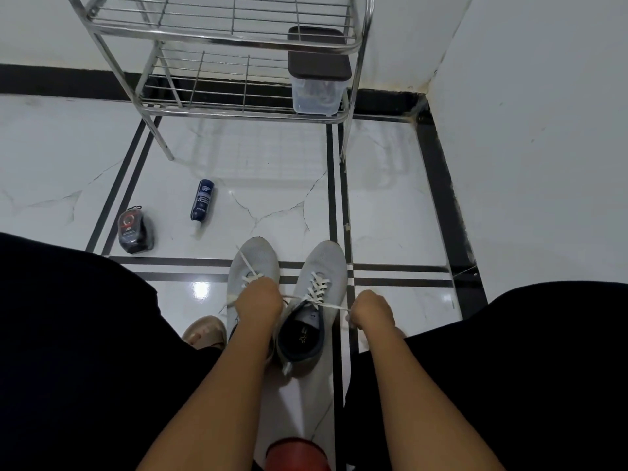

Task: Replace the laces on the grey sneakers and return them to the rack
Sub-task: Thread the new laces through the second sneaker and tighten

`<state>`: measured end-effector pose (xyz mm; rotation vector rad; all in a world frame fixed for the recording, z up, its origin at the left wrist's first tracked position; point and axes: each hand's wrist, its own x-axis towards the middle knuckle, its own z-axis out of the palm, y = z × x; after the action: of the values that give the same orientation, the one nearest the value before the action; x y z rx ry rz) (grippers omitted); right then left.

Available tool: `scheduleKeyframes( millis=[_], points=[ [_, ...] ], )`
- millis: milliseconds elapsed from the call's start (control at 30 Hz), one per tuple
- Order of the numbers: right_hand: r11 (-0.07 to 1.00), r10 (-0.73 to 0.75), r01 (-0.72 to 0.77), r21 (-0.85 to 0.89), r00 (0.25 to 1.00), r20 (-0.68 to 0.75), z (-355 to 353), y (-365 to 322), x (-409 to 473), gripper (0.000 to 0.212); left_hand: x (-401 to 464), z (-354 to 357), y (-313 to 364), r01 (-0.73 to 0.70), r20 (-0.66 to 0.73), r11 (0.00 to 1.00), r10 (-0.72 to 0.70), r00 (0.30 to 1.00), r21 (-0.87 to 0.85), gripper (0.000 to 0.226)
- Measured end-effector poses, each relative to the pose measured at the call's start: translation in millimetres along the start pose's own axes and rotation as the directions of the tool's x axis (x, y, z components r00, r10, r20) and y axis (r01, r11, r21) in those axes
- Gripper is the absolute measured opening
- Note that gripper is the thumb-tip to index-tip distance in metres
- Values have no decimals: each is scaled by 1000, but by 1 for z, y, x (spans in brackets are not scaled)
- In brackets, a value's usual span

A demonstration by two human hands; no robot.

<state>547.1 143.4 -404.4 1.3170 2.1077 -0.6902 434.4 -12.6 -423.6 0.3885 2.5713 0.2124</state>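
Two grey sneakers stand side by side on the white tiled floor, toes pointing away from me. The right sneaker (316, 300) has a white lace (317, 286) crossed through its eyelets. My right hand (372, 312) pinches one end of that lace and holds it taut to the right of the shoe. My left hand (260, 297) lies over the left sneaker (253, 263), fingers curled around the other lace end. A loose white lace (245, 263) trails across the left sneaker's toe. The metal shoe rack (224, 32) stands beyond the shoes.
A clear plastic box with a dark lid (317, 79) sits on the rack's lower shelf. A blue tube (202, 200) and a dark packet (134, 229) lie on the floor to the left. My knees in black flank the shoes. A red object (295, 453) is below.
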Motion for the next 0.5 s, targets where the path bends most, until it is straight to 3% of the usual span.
scheduleKeyframes(
  millis=[100, 167, 267, 300, 333, 400, 467, 500],
  points=[
    [977, -182, 161, 137, 972, 150, 6, -11, -5, 30, 1, -1, 12, -178, 87, 984, 177, 980, -1, 29],
    [949, -254, 228, 216, 962, 98, 8, -20, -10, 12, 0, 4, 15, -252, 95, 967, 254, 962, -38, 27],
    [957, -245, 241, 163, 969, 5, 12, -22, -1, 24, 0, 11, 13, -201, 48, 968, 210, 976, -149, 18],
    [966, -223, 223, 129, 975, -13, 13, -21, 1, 19, -1, 12, 11, -169, 29, 972, 176, 984, -161, 17],
    [974, -213, 215, 70, 976, -41, 14, -19, 2, 11, -3, 11, 11, -138, 17, 981, 141, 990, -139, 18],
    [984, -180, 177, -31, 979, -92, 18, -12, 5, 18, -6, 11, 9, -113, 20, 993, 114, 993, -38, 20],
    [987, -160, 161, 25, 986, -55, 19, -10, 4, 24, -6, 12, 10, -132, 81, 990, 136, 987, -59, 20],
    [981, -133, 135, 140, 991, -24, 19, -12, 5, 25, -7, 12, 11, -122, 119, 977, 144, 982, -174, 18]
  ],
)
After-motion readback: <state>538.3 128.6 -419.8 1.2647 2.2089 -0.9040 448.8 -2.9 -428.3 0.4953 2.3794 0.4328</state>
